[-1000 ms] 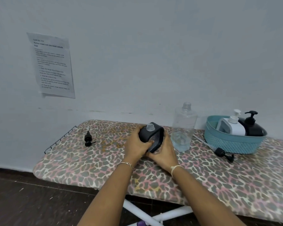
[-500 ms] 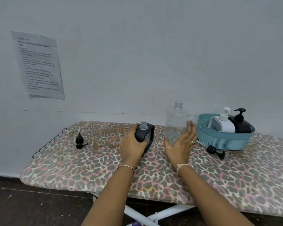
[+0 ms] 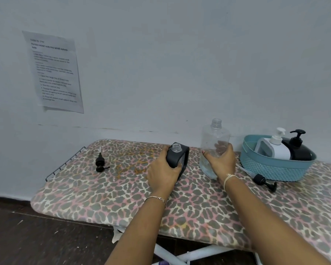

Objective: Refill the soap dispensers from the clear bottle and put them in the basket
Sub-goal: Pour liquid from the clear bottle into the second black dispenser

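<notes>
The left hand (image 3: 163, 172) grips the open, capless black dispenser (image 3: 178, 157) upright on the leopard-print board (image 3: 199, 207); the right hand (image 3: 221, 159) wraps the clear bottle (image 3: 215, 138) just beside it. The teal basket (image 3: 275, 169) holds a white dispenser (image 3: 275, 148) and a black one (image 3: 298, 148). Two loose pumps (image 3: 100, 163) (image 3: 264, 180) lie on the board.

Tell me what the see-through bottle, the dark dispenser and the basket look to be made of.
Clear bottle: likely thin clear plastic; the wall shows through it, with a moulded screw neck.
Dark dispenser: probably matte black plastic; no glare, with a clear threaded neck.
Basket: apparently teal moulded plastic, with a perforated lattice wall.
</notes>
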Action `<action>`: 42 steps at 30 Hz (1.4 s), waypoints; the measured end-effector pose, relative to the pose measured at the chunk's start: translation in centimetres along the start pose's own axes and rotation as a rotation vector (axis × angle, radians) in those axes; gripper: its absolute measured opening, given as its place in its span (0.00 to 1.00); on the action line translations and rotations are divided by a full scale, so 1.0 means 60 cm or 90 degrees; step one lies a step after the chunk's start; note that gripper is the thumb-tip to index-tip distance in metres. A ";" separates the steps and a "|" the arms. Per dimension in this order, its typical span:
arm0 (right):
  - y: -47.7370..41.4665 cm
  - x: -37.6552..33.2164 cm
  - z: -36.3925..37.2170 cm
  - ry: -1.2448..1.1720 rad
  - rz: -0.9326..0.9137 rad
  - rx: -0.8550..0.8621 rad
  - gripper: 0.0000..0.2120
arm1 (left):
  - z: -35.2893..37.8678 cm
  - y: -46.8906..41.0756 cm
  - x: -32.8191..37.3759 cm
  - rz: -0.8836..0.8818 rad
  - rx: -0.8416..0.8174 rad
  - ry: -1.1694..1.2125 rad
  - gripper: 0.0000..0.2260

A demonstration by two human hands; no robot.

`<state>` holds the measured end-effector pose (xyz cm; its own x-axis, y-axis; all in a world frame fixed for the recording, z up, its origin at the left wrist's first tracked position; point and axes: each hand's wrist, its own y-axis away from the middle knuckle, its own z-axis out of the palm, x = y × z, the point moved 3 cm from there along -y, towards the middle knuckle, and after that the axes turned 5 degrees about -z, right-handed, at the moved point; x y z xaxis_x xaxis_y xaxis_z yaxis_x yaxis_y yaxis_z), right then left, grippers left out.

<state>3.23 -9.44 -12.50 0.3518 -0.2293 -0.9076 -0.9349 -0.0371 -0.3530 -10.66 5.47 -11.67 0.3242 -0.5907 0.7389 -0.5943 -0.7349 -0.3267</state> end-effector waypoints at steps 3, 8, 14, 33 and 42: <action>0.004 -0.010 0.001 0.037 -0.054 -0.028 0.28 | 0.000 0.000 0.001 -0.006 -0.005 0.003 0.28; 0.004 -0.034 -0.012 0.222 -0.159 -0.055 0.34 | 0.000 0.001 0.002 -0.005 -0.007 0.016 0.27; 0.005 -0.061 -0.030 0.459 -0.275 -0.085 0.36 | -0.002 0.001 0.004 -0.006 -0.014 0.008 0.28; 0.015 -0.098 -0.038 0.618 -0.400 -0.103 0.39 | -0.004 0.000 0.006 -0.002 -0.022 -0.011 0.27; 0.017 -0.111 -0.035 0.663 -0.427 -0.108 0.38 | -0.004 -0.001 0.005 -0.003 -0.023 -0.021 0.27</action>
<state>-0.19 -9.98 -6.33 0.6285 -0.7739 0.0773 -0.6079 -0.5508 -0.5719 -10.67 5.40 -11.27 0.3508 -0.5979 0.7208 -0.6182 -0.7260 -0.3013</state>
